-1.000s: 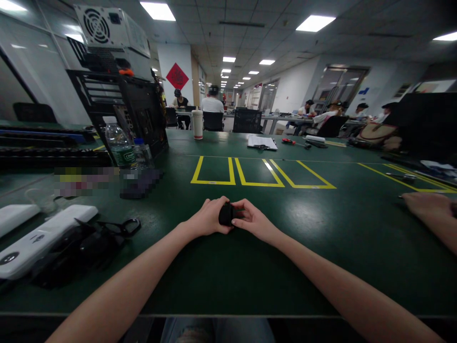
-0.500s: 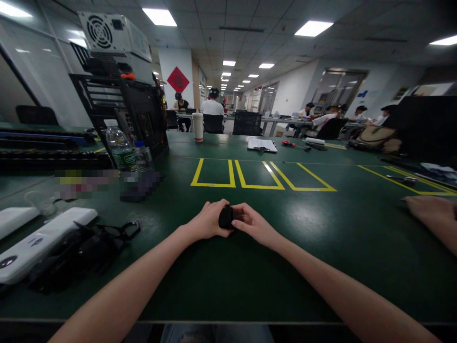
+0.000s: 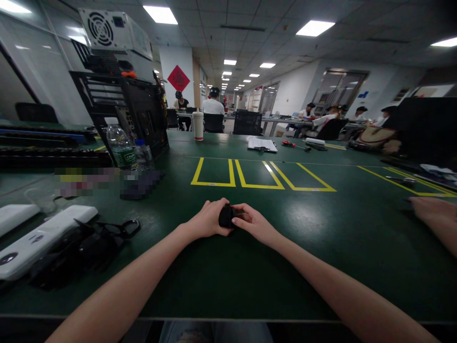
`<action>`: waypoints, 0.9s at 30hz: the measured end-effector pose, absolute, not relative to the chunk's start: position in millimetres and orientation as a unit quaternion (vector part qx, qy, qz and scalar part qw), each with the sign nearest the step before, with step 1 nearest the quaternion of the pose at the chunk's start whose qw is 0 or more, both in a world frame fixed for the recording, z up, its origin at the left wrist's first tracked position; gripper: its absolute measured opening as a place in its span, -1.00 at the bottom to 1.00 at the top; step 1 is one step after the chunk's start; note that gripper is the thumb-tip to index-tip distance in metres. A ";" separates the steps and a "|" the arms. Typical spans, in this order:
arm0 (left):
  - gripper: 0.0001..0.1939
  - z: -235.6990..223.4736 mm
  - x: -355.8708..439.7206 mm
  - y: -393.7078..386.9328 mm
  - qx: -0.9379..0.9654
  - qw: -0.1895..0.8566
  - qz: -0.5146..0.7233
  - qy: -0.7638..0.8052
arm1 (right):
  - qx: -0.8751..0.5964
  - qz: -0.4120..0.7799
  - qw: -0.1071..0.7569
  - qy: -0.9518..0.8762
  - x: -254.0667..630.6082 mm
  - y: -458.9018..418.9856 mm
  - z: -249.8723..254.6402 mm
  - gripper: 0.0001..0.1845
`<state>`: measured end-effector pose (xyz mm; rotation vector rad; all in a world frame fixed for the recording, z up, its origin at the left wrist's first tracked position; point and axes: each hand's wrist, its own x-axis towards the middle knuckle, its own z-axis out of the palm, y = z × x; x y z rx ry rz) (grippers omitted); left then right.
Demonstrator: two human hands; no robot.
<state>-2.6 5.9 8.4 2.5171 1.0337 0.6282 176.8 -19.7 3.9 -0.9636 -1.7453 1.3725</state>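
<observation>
A small black object [image 3: 225, 217] with a rounded edge is held between my two hands above the green table [image 3: 228, 281]. I cannot make out what kind of thing it is. My left hand [image 3: 206, 220] wraps round its left side, with the thumb below and fingers over the top. From the right, my right hand [image 3: 255, 225] pinches the object's other side with thumb and forefinger. Its other fingers are curled, and parts of the object are hidden behind both hands.
Yellow tape outlines [image 3: 213, 184] mark the table ahead. At left lie a white device [image 3: 53, 238], black glasses [image 3: 124, 228] and a water bottle [image 3: 121, 145] beside a computer case [image 3: 143, 109]. Another person's hand [image 3: 433, 214] rests at right. A clipboard [image 3: 262, 144] lies farther back.
My hands hold the black object in nearly the same place. The other person's hand at the right edge has shifted slightly to the right.
</observation>
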 end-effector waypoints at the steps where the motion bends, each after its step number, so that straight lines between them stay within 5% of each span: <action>1: -0.50 9.2 -2.9 5.4 0.888 0.175 0.221 0.364 | -0.369 0.533 0.350 -0.676 177.1 -20.6 4.7 -0.66; 27: -0.49 8.9 -0.8 5.7 0.887 0.168 0.209 0.375 | -0.352 0.530 0.373 -0.675 175.7 -20.8 3.3 -0.69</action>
